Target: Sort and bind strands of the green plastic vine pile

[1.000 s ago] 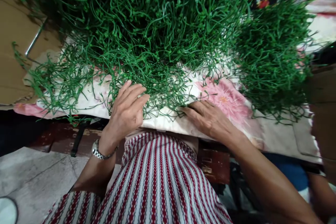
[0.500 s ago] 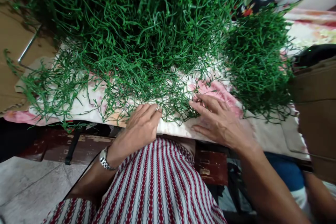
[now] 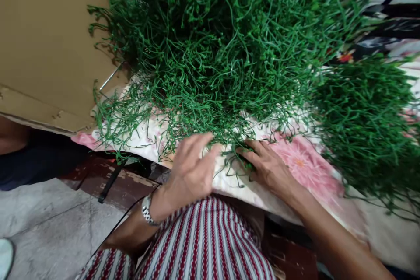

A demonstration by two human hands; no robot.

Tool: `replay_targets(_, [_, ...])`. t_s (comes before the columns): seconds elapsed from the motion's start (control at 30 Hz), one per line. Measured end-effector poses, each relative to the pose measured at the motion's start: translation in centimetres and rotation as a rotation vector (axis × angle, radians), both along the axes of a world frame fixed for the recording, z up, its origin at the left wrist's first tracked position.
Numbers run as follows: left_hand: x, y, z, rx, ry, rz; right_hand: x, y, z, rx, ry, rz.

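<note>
Left hand (image 3: 194, 168) is kinda blurry, fingers loosely spread, looks empty. Right hand (image 3: 267, 166) is half-curled over some green stems (image 3: 240, 145) on the flowery cloth (image 3: 300, 162), can't tell if it's gripping them.

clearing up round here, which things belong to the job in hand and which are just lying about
Likely in the job:
green sprigs, some touching the right hand
floral cloth beneath

Likely just lying about:
thin metal rod
cardboard at left
black strap
</note>
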State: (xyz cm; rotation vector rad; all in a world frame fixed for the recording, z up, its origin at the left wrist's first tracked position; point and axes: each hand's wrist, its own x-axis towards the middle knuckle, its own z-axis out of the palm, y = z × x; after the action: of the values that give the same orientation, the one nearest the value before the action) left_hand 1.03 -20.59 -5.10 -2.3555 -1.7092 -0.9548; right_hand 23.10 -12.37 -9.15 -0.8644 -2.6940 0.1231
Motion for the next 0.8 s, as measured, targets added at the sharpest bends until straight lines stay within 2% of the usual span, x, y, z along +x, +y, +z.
replay_targets(0.07, [-2.0, 0.7, 0.0, -0.001, -0.006, 0.270, 0.6, 0.2, -0.4, 0.019, 0.054, 0.007])
replay_targets(0.1, [-2.8, 1.2, -0.2, -0.040, -0.008, 0.352, 1.0, 0.3, -0.4, 0.023, 0.073, 0.007])
replay_targets(0.17, [-3.8, 2.2, -0.8, -0.126, -0.019, 0.413, 1.6, 0.5, -0.2, 0.037, 0.109, 0.000])
replay_targets(0.27, [-3.7, 2.9, -1.7, -0.161, -0.044, 0.366, 2.0, 0.6, 1.0, 0.082, 0.157, -0.018])
replay_targets(0.4, [-2.5, 2.2, -2.4, -0.017, -0.066, 0.242, 1.8, 0.4, 2.9, 0.149, 0.179, -0.036])
replay_targets(0.5, [-2.6, 2.0, -2.6, 0.051, -0.072, 0.230, 2.5, 0.0, 3.8, 0.222, 0.160, -0.059])
replay_targets(0.63, [-3.8, 2.7, -3.0, 0.102, -0.056, 0.277, 5.0, -0.7, 4.6, 0.221, 0.197, -0.194])
replay_targets(0.73, [-4.4, 3.4, -3.4, 0.117, -0.008, 0.298, 7.7, -1.2, 5.6, 0.151, 0.404, -0.238])
replay_targets(0.8, [-4.4, 3.6, -3.7, 0.093, 0.018, 0.298, 9.8, -1.4, 6.6, 0.166, 0.543, -0.302])
